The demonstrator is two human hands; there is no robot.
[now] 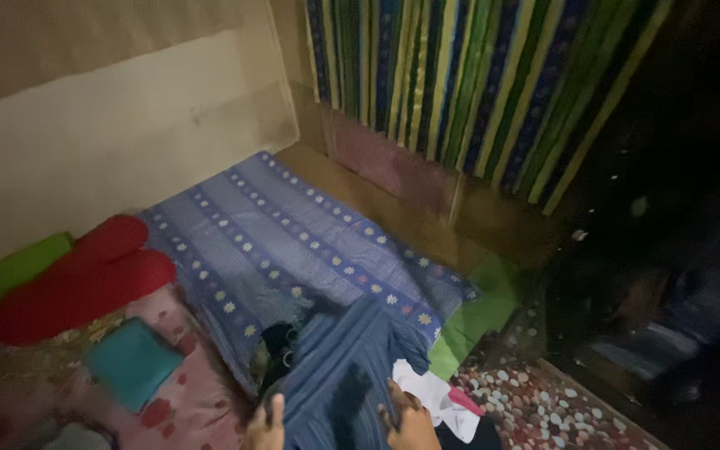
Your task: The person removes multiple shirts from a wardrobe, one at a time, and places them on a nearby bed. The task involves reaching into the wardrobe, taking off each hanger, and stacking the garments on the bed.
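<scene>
Below, both hands' grips, left hand (267,425) and right hand (410,421), clutch the striped blue cloth (335,367).

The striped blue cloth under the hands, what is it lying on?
The striped blue cloth lies on a flowered blue sheet, beside white cloth. Whatever is beneath it is covered.

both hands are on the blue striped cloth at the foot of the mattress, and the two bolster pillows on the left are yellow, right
Not quite: the two bolster pillows are red, not yellow, as the head view shows. The rest holds: the left hand and the right hand are both on the blue striped cloth at the foot of the mattress.
</scene>
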